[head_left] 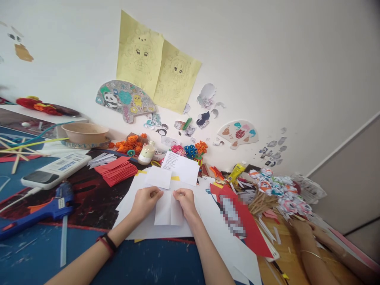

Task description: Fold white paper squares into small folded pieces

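Between my two hands is a small white sheet of paper point(168, 211) with a crease down its middle. My left hand point(147, 201) pinches its upper left edge, and my right hand point(184, 200) pinches the upper right. Under it lie larger white sheets point(132, 221). Just beyond my fingers rests a blank white paper piece point(158, 177), and behind that a white sheet with lines of writing point(184, 168). A stack of red paper pieces point(116, 171) sits to the left of them.
At left are a blue glue gun point(63, 200), a white power strip point(56, 171) and a bowl point(85, 132). A glue bottle point(146, 153) stands near the wall. On the right lie red paper point(252, 227) and paper flowers on sticks point(276, 188); another person's hands point(305, 227) work there.
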### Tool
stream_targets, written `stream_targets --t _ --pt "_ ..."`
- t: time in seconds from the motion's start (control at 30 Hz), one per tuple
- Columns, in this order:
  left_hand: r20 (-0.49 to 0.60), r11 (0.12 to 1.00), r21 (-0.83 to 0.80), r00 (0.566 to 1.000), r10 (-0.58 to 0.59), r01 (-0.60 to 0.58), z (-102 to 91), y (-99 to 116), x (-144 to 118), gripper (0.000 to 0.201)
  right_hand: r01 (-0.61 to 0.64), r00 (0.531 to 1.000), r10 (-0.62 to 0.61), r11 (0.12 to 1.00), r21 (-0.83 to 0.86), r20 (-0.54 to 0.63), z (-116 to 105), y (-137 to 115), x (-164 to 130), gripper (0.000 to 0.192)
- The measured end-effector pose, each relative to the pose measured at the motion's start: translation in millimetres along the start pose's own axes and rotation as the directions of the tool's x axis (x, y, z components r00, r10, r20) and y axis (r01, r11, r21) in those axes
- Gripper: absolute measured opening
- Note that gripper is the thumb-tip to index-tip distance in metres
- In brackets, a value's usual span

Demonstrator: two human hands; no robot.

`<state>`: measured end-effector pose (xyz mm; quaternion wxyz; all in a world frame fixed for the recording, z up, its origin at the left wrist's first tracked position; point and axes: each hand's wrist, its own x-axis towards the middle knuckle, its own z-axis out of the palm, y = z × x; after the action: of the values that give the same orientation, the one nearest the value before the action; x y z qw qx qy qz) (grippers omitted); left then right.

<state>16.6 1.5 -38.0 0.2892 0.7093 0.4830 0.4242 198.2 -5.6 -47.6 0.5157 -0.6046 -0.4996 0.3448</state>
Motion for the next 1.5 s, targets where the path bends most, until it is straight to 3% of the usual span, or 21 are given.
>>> stream_targets --t 0.77,0.87,1.0,1.1,1.2,1.4,1.5 --pt "-0.046 0.996 0.084 0.999 0.012 -0.008 -0.9 1 -3 0.031 0.079 0.997 -0.081 0.993 -0.093 -0.015 -2 5 3 0.021" --pt "-0.045 0.998 0.054 0.999 0.014 -0.012 -1.5 1 -3 0.03 0.068 0.996 -0.067 0.998 -0.018 0.059 -4 0 3 0.023" --pt "-0.058 1.0 0.017 0.998 0.019 -0.018 -2.9 3 -2 0.031 -0.043 0.981 -0.002 0.972 0.229 0.193 -11 -8 2 0.037" --pt "-0.08 1.0 0.003 0.996 0.029 -0.029 -3.6 4 -2 0.032 -0.133 0.949 0.016 0.926 0.355 0.315 -18 -12 0 0.053" --pt "-0.103 0.999 -0.009 0.994 0.034 -0.035 -3.8 3 -1 0.033 -0.17 0.908 0.005 0.918 0.359 0.418 -22 -12 -1 0.049" --pt "-0.04 0.996 -0.089 0.999 -0.034 0.03 -3.2 1 3 0.041 -0.109 0.933 -0.026 0.93 0.351 0.358 -20 -11 0 0.04" --pt "-0.026 0.998 -0.057 1.0 -0.003 0.001 -1.8 1 3 0.034 -0.062 0.95 -0.06 0.926 0.373 0.307 -19 -17 -2 0.04"
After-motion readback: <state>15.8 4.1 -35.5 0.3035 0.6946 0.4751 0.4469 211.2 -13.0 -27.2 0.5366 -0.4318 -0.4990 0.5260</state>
